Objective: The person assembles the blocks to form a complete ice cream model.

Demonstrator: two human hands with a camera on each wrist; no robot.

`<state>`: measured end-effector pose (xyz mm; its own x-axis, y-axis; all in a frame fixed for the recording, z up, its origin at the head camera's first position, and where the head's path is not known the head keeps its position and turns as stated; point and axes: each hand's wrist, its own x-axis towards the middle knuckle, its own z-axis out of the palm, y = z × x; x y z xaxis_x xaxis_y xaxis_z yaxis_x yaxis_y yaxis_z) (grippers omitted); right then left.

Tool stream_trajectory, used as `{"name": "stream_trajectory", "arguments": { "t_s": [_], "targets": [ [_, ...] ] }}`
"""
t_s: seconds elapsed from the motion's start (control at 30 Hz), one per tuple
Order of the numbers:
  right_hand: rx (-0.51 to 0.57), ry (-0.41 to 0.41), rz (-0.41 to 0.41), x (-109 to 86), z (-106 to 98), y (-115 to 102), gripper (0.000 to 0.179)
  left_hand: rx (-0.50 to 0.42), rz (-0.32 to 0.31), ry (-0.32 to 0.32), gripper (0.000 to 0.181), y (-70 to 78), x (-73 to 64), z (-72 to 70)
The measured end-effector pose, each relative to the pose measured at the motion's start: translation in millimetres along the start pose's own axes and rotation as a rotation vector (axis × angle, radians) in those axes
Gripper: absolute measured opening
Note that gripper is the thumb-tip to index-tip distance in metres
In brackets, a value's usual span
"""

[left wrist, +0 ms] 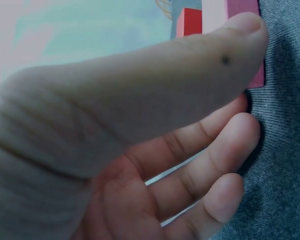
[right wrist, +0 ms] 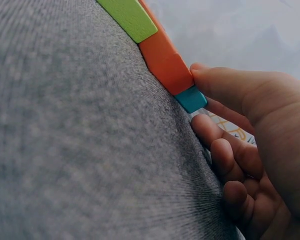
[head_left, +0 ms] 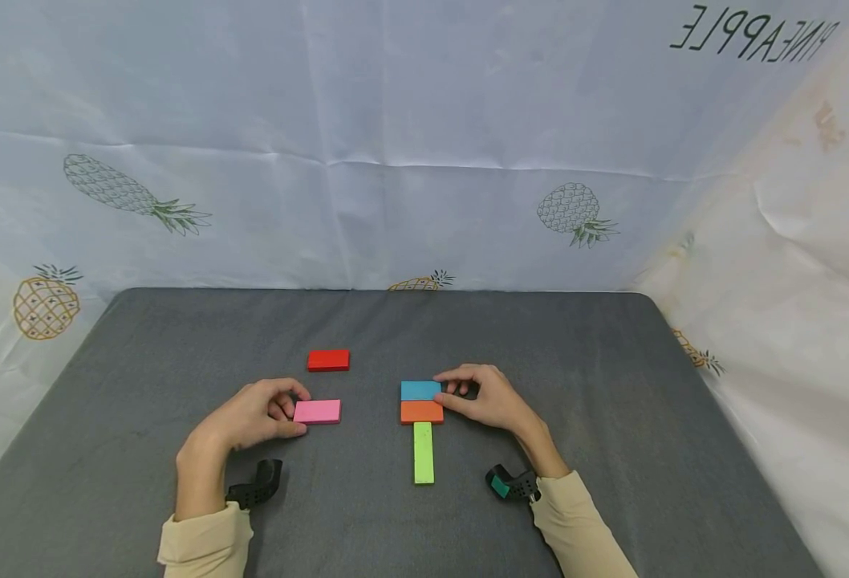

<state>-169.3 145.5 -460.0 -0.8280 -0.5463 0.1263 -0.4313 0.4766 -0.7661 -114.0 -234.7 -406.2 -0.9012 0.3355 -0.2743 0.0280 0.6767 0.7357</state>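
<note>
My left hand (head_left: 262, 413) pinches the left end of a pink block (head_left: 317, 412), which lies flat on the grey cloth. In the left wrist view the thumb (left wrist: 190, 75) presses the pink block's side. On the right, my right hand (head_left: 485, 395) pinches the right end of a blue block (head_left: 420, 390) between thumb and index finger. Directly against the blue block's near side lies an orange block (head_left: 421, 412). A lime green block (head_left: 423, 453) meets the orange one lengthwise, forming a T-like shape. The right wrist view shows the thumb by the orange-blue seam.
A red block (head_left: 328, 360) lies beyond the pink one, apart from it. Grey cloth (head_left: 576, 345) covers the table. Behind it hangs a pale curtain (head_left: 424, 104) printed with pineapples. A black strap mount (head_left: 254, 483) sits on each wrist.
</note>
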Motion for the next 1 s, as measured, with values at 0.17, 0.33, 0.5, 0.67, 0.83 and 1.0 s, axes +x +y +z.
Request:
{"name": "stream_trajectory", "arguments": {
  "t_s": [0.17, 0.33, 0.5, 0.67, 0.83, 1.0],
  "targets": [
    [-0.003, 0.0, 0.001, -0.2, 0.2, 0.0, 0.03, -0.006, -0.019, 0.011, 0.035, -0.4, 0.6, 1.6],
    [-0.001, -0.005, 0.005, -0.2, 0.4, 0.1, 0.03, -0.001, -0.014, 0.022, 0.033, -1.9, 1.3, 2.5],
    [-0.003, -0.006, 0.008, -0.2, 0.8, 0.4, 0.03, 0.004, 0.001, 0.026, 0.03, -2.8, 2.0, 2.9],
    [-0.017, -0.002, 0.007, 0.3, 1.0, 1.4, 0.03, 0.003, 0.015, 0.028, 0.029, -2.2, 2.1, 2.8],
    [-0.027, 0.0, 0.007, 0.2, 1.0, 1.8, 0.03, 0.014, 0.024, 0.032, 0.027, -1.4, 3.1, 4.3],
    [-0.026, 0.0, 0.0, 0.0, 0.8, 2.2, 0.03, 0.029, 0.054, 0.042, 0.026, -0.5, 4.8, 6.4]
  ]
}}
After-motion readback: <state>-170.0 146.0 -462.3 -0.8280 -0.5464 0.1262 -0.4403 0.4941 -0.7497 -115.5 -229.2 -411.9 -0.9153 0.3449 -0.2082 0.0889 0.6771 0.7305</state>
